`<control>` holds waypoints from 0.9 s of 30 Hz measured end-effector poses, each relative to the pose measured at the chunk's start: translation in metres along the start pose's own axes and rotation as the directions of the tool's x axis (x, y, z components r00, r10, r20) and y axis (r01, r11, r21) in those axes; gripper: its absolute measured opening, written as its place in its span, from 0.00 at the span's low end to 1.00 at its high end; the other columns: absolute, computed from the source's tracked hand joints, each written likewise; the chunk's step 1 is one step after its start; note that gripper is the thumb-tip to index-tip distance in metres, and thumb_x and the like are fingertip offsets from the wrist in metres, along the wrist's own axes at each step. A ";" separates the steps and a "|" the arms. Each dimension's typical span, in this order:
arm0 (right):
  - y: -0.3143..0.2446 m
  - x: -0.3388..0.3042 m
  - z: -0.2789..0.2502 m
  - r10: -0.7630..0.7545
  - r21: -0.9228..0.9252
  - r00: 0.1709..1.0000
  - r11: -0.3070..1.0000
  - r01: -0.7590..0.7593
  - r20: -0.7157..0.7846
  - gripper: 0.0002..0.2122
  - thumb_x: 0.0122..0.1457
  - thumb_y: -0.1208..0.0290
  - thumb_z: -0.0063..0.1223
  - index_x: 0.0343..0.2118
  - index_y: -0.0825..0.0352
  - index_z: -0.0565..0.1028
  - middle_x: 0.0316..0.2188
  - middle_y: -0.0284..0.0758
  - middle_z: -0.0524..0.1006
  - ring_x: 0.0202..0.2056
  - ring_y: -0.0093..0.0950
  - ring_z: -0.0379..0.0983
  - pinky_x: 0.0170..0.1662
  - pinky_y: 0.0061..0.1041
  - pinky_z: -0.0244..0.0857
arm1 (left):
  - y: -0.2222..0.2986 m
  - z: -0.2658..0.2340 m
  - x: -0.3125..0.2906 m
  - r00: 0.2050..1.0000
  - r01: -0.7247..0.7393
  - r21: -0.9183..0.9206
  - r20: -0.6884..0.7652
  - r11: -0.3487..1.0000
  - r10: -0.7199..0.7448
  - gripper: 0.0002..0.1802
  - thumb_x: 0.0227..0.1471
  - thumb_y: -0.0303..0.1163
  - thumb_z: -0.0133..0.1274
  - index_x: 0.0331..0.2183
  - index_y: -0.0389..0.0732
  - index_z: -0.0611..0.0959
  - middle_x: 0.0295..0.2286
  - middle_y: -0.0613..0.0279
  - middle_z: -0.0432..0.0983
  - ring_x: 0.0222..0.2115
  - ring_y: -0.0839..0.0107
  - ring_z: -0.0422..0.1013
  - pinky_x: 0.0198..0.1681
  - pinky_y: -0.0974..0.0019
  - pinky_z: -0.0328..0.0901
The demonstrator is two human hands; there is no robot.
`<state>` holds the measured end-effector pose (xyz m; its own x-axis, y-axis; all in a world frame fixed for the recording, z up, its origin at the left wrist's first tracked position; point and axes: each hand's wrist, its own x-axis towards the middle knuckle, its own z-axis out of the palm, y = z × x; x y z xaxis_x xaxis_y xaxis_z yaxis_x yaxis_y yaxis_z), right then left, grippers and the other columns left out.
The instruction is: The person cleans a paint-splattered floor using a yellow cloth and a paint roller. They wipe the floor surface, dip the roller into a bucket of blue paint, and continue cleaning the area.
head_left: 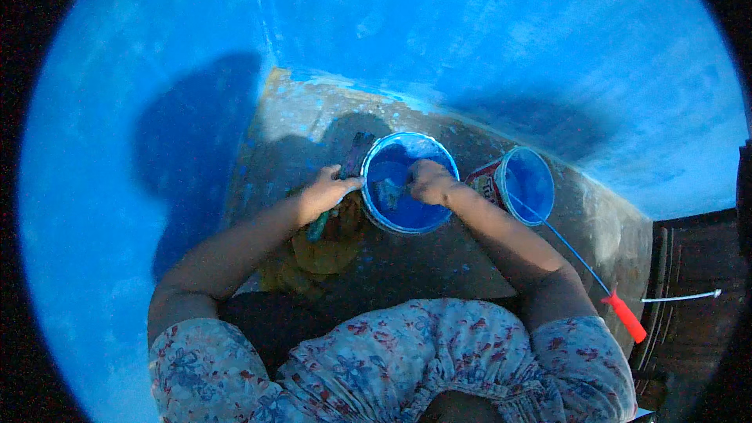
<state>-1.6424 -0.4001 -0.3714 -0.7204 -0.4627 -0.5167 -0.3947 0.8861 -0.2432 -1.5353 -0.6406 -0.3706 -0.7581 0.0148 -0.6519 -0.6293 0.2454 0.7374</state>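
A round paint bucket [410,229] with a paint-smeared rim stands before me, blue paint coating its inside. My left hand [323,194] grips the left edge of this bucket, fingertips at the rim. Inside it is my right hand [429,182], curled closed near the far right wall; what it holds, if anything, is hidden. A paler, wet-looking patch [389,193] shows at the bottom beside the right hand. Just left of the bucket, partly in shadow, lies a dark, paint-stained object [359,149] whose kind I cannot make out. A green object [317,228] is below my left hand.
To the right, a second bucket [529,152] leans over, blue inside. A long blue rod with a red handle [627,319] sticks out of it. Blue walls [486,23] meet at a corner beyond the speckled floor [298,102]. A dark wooden door [693,298] is at far right.
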 end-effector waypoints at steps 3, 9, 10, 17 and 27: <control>-0.024 -0.039 -0.050 -0.103 -0.245 0.994 0.963 0.110 0.044 0.15 0.49 0.69 0.55 0.40 0.67 0.79 0.39 0.48 0.79 0.43 0.44 0.76 0.45 0.40 0.69 | -0.025 -0.006 0.010 0.999 -0.049 -0.042 0.004 0.998 0.050 0.37 0.52 0.55 0.55 0.59 0.50 0.68 0.62 0.41 0.48 0.60 0.48 0.53 0.61 0.56 0.54; 0.022 -0.080 -0.114 -0.297 -0.005 0.954 0.955 0.297 -0.052 0.13 0.51 0.71 0.57 0.41 0.67 0.79 0.30 0.41 0.80 0.30 0.33 0.76 0.34 0.32 0.69 | 0.004 -0.007 -0.009 0.992 -0.054 -0.050 0.111 0.997 0.059 0.57 0.44 0.56 0.63 0.61 0.29 0.55 0.62 0.43 0.47 0.55 0.52 0.60 0.53 0.58 0.61; 0.054 -0.082 -0.116 -0.234 0.059 0.967 0.969 0.240 -0.101 0.12 0.52 0.72 0.57 0.40 0.68 0.79 0.28 0.38 0.79 0.27 0.28 0.73 0.31 0.28 0.66 | 0.010 -0.001 -0.006 0.996 -0.039 -0.072 0.081 0.997 0.045 0.57 0.45 0.56 0.62 0.61 0.29 0.56 0.62 0.43 0.47 0.55 0.53 0.60 0.53 0.58 0.62; 0.026 -0.141 -0.168 -0.117 0.450 0.993 0.888 0.097 0.018 0.11 0.54 0.74 0.57 0.39 0.73 0.78 0.24 0.29 0.77 0.21 0.15 0.67 0.24 0.18 0.61 | 0.014 0.004 -0.019 0.997 -0.023 -0.071 -0.073 0.997 0.018 0.57 0.44 0.56 0.64 0.60 0.27 0.57 0.59 0.41 0.54 0.54 0.54 0.62 0.52 0.58 0.62; 0.091 -0.084 -0.058 -0.245 -0.168 0.965 0.959 0.227 -0.094 0.19 0.45 0.67 0.65 0.40 0.71 0.76 0.38 0.46 0.75 0.43 0.42 0.71 0.48 0.38 0.66 | 0.011 0.005 -0.005 0.999 -0.042 -0.082 -0.033 0.996 0.039 0.58 0.40 0.56 0.66 0.59 0.26 0.59 0.58 0.41 0.57 0.55 0.55 0.61 0.55 0.57 0.60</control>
<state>-1.6511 -0.2822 -0.3021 -0.6518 -0.6665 -0.3619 -0.6384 0.7398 -0.2127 -1.5377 -0.6332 -0.3603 -0.7873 -0.0072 -0.6165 -0.6090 0.1648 0.7758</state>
